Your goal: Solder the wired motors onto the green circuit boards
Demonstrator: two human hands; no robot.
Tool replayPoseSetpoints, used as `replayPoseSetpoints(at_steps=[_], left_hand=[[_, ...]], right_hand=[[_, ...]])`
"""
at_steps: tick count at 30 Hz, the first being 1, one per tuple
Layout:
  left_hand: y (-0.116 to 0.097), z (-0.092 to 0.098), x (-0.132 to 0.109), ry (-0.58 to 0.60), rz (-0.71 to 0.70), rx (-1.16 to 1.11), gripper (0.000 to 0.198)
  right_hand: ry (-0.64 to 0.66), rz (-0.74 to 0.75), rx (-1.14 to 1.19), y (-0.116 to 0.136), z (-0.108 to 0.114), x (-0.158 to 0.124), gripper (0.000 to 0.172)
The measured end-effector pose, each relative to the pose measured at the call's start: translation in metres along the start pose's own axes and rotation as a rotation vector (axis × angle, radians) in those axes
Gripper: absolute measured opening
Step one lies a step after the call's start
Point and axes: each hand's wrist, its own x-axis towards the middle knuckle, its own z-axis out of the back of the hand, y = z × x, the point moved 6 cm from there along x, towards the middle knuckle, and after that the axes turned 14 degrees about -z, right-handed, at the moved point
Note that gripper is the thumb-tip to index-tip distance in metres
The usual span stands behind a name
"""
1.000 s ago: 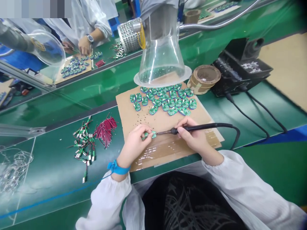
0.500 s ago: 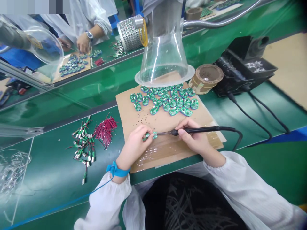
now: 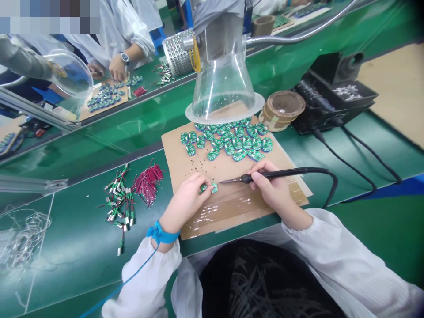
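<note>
Between the thumb and fingers of my left hand point(image 3: 190, 194) is a small green circuit board point(image 3: 214, 188), held low over the cardboard sheet point(image 3: 232, 212). My right hand point(image 3: 270, 185) is closed around the black handle of a soldering iron point(image 3: 247, 178). The iron's tip points left and stands just off the board's right edge. Behind both hands lie several more green circuit boards point(image 3: 228, 148), grouped on the far part of the cardboard. My left fingers partly cover the held board.
Left of the cardboard lie red wires point(image 3: 148, 185) and metal-ended parts with green and red leads point(image 3: 121, 198). A clear fume hood point(image 3: 225, 97) hangs over the boards. A brown round pot point(image 3: 283, 108) and black soldering stand point(image 3: 334, 97) are at right. Across the divider, a co-worker's hand point(image 3: 117, 67) works.
The soldering iron's tip has drawn back to the right, from touching the circuit board to slightly apart from it. My left hand stays on the board. The view has shifted a little.
</note>
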Motion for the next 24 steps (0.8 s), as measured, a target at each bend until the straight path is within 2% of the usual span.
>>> replayPoseSetpoints(at_steps=[20,24], left_hand=[[0.005,-0.011,-0.010,-0.139,-0.040,-0.012,0.006],[0.004,-0.011,-0.017,-0.126,-0.051,-0.027,0.006]], right_hand=[[0.004,-0.002,0.023,0.000,0.000,0.000,0.022],[-0.063,-0.016,0.073,-0.003,0.004,-0.002,0.020]])
